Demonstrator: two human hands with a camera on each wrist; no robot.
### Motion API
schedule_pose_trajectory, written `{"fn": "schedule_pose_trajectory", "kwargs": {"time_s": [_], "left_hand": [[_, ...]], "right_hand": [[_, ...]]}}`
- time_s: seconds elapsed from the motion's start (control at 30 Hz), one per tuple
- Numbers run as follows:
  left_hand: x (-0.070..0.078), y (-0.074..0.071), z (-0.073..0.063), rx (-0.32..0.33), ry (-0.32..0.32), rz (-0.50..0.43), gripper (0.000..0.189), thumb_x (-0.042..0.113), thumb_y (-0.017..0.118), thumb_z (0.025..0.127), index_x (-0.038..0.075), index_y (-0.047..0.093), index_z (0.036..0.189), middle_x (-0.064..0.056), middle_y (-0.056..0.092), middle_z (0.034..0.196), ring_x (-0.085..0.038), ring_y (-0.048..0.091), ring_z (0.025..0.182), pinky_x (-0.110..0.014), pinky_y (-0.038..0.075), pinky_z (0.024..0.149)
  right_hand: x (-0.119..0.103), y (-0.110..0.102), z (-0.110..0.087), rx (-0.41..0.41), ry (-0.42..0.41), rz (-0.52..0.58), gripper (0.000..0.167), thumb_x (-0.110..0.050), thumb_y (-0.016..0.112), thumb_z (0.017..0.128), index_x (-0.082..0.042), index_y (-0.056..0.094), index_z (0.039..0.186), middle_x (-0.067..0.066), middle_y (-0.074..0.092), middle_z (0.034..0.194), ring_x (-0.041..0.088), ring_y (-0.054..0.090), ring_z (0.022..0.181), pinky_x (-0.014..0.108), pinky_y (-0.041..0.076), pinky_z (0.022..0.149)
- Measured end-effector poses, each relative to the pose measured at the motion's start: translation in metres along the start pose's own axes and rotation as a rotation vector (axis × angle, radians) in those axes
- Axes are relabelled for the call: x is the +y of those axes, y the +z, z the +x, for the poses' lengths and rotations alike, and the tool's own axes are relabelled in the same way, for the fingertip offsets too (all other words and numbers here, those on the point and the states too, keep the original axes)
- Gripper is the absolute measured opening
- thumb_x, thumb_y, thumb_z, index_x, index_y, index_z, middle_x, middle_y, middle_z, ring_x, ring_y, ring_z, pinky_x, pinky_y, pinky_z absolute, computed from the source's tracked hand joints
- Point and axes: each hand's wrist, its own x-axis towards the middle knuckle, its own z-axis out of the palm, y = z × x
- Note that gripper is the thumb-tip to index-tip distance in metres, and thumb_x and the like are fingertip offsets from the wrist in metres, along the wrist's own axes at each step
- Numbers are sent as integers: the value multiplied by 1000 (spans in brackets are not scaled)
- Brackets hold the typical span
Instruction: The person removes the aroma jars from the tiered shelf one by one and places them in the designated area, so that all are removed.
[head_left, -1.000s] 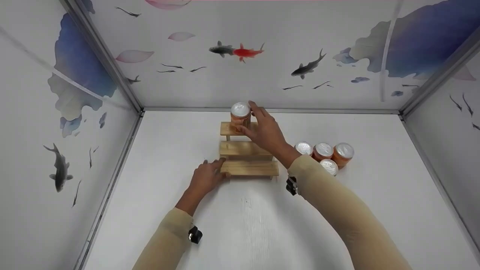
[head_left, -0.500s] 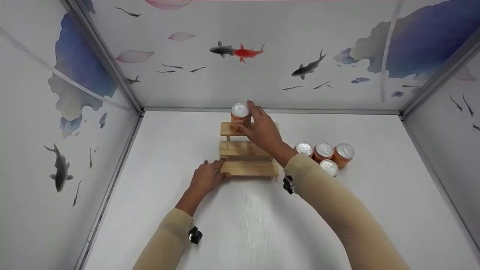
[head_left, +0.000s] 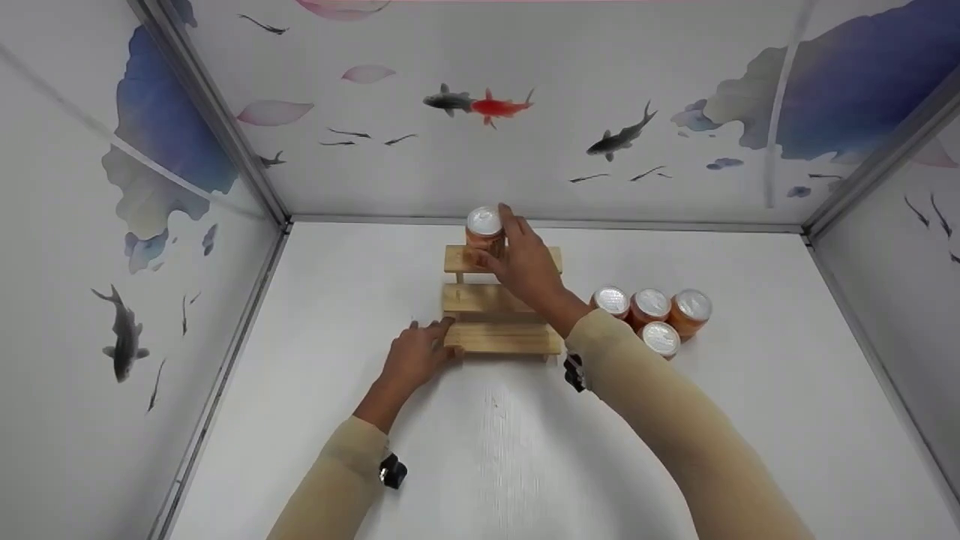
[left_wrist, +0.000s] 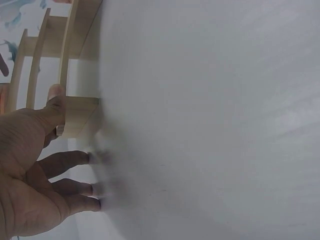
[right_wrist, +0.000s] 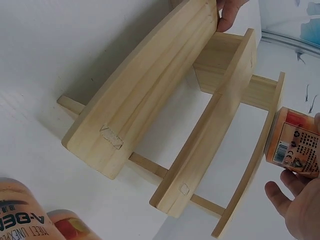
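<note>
A three-step wooden display stand stands on the white table. On the left end of its top step is an orange can with a silver lid, upright. My right hand holds this can, with the thumb at its front and fingers along its right side. The can's printed label and barcode face the right wrist camera. At the bottom step's left end, my left hand pinches the board between thumb and forefinger. Its other fingertips reach down to the tabletop.
Several similar orange cans stand grouped to the right of the stand, by the right forearm. White panels printed with fish and leaves enclose the table at the back and both sides.
The right wrist and sleeve have shifted slightly left, while the hand stays at the can on the top step. The left hand keeps its place, and the whole head view has drifted a little.
</note>
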Motion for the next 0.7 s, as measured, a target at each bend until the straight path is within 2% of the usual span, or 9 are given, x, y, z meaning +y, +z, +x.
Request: {"fn": "schedule_pose_trajectory", "kwargs": {"time_s": [0.13,0.33,0.53,0.7], "left_hand": [[0,1,0,-12,-19,-6,63,43,79,102,19,63,158,-23,63,157,-62,47,152,-70,44,123],[-1,2,0,-5,-16,-23,64,43,79,102,19,62,159,-25,62,158,-63,46,152,-70,43,124],[-1,1,0,-4,-15,-30,63,42,79,102,19,63,158,-24,62,157,-62,45,153,-70,43,124],[-1,0,-1,0,-9,-24,62,42,79,102,19,64,158,-24,63,156,-63,46,152,-70,44,123]], "right_hand": [[2,4,-1,12,2,13,91,-29,82,104,-4,28,173,28,57,158,45,65,141,58,56,114],[3,8,-1,41,-15,13,90,-25,83,103,-3,30,172,29,59,155,44,66,138,57,59,110],[5,10,0,84,-44,71,87,-24,86,100,-1,37,168,24,63,151,39,67,138,56,56,114],[6,10,-3,114,-60,92,86,-28,88,98,-3,41,165,22,66,144,37,69,132,57,57,111]]}}
